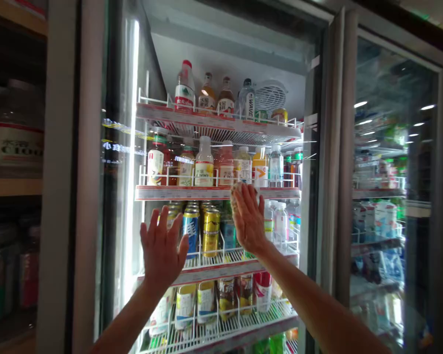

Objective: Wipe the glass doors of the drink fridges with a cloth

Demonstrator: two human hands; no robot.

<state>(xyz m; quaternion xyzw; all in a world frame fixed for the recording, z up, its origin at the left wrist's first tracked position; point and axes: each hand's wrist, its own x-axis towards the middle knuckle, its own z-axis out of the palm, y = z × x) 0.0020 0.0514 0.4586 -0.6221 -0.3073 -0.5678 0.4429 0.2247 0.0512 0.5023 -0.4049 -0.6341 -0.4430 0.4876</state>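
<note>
A glass door of an upright drinks fridge stands before me, with lights reflected in its pane. My right hand lies flat against the pane, pressing a crumpled, pale patterned cloth under its fingers; most of the cloth is hidden by the hand. To the left, my left hand is raised with fingers spread and holds nothing. Whether its fingertips touch the glass I cannot tell. Behind the pane, near the hands, are a blue can and a gold can.
Inside the fridge, wire-fronted shelves carry several bottles and cans. A red-capped bottle stands on the top shelf. Another glass-doored fridge is on the right. At the left, a dim shelf holds more bottles beside the grey frame.
</note>
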